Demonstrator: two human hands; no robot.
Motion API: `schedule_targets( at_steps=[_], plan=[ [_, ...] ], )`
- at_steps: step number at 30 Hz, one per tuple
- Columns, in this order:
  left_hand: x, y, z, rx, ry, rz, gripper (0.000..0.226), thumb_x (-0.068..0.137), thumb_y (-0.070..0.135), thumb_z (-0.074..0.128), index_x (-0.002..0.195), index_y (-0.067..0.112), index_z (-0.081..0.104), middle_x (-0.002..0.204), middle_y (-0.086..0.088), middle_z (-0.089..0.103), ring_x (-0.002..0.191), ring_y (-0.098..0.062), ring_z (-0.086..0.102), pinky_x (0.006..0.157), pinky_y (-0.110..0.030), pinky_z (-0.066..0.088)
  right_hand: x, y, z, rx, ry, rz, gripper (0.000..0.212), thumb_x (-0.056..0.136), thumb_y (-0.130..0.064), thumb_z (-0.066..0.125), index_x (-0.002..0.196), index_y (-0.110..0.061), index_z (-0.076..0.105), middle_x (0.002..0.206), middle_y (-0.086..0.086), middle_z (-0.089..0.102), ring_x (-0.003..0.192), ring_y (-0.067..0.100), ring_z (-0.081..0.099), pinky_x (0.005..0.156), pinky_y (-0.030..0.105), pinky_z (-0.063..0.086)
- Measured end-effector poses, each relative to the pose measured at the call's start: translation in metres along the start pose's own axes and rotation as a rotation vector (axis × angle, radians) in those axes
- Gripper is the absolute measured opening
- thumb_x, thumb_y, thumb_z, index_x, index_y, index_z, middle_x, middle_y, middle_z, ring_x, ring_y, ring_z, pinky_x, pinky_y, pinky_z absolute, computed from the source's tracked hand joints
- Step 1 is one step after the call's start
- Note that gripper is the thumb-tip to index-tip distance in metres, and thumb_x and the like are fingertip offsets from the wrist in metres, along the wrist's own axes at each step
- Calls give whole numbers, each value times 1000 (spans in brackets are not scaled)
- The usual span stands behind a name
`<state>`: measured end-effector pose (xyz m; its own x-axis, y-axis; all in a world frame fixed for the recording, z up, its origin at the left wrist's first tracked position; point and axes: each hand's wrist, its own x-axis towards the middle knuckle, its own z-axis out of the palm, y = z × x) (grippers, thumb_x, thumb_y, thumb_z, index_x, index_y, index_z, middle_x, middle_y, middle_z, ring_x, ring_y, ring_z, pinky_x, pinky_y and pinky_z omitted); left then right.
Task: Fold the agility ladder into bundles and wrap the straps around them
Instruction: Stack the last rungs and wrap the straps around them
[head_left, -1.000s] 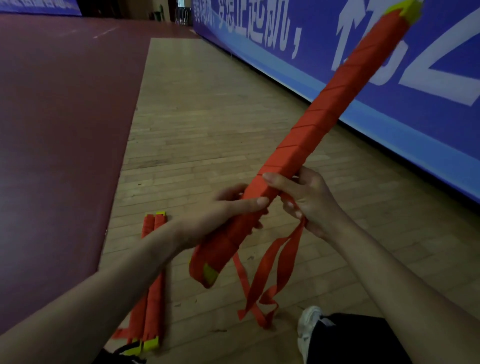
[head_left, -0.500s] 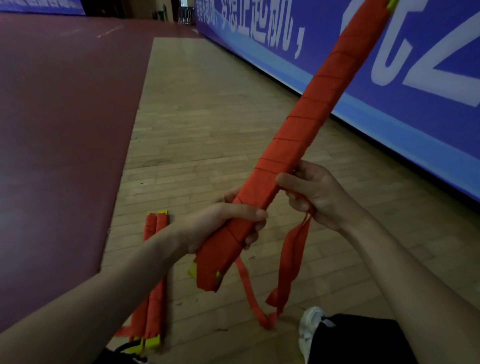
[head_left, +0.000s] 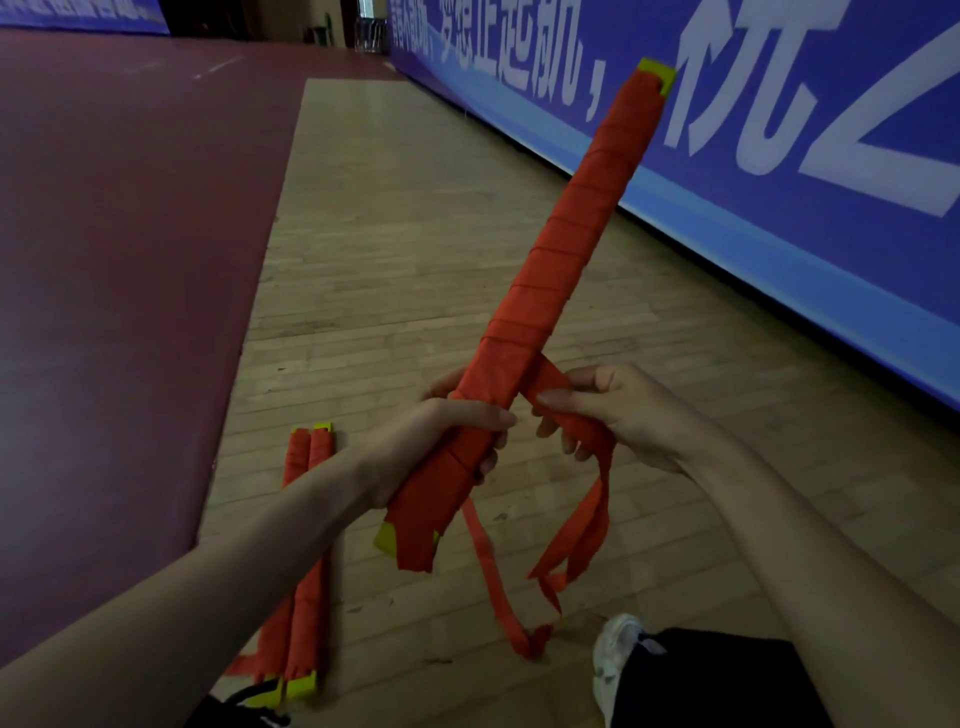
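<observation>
Nearest, at the bottom edge, a white shoe (head_left: 618, 654) and a dark trouser leg are cut off by the frame. On the wooden floor (head_left: 415, 234) to the left lie 2 finished bundles (head_left: 306, 545), side by side and touching; the left forearm hides part of their length.

The step in hand looks like the wrapping of a 3rd bundle (head_left: 556, 270), held clear of the floor and tilted up and away to the right. The left hand (head_left: 441, 447) grips its lower part, thumb across the front. The right hand (head_left: 618, 415) pinches the strap (head_left: 550, 387) just where it leaves the bundle, with the loose tails hanging below toward the floor.

Most of the length above the hands is already wound; only the lower end shows gaps. The next move probably calls for carrying the strap round behind, taut, while the left hand steadies the bundle.

The left fingers behind the bundle are hidden. How many tails hang, and where they end, is hard to tell in the dim light. Beyond stands a blue banner (head_left: 779, 156).
</observation>
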<state>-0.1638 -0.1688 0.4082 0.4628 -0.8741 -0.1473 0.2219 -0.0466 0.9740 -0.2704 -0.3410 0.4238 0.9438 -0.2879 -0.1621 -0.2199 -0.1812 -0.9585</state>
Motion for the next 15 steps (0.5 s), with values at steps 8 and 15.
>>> schedule_targets(
  at_steps=[8,15],
  plan=[
    [2,-3,0,17,47,27,24,75,11,64,97,10,57,72,-15,59,53,-24,56,51,-28,48,2,1,2,-99,134,25,24,72,-22,81,92,-15,71,65,0,68,54,10,61,49,22,50],
    [3,-4,-1,84,103,87,35,79,20,59,113,12,57,77,-17,62,60,-26,59,55,-32,49,3,4,6,-285,266,-68,43,66,-47,81,92,-14,74,85,5,75,80,19,72,81,37,56]
  ],
)
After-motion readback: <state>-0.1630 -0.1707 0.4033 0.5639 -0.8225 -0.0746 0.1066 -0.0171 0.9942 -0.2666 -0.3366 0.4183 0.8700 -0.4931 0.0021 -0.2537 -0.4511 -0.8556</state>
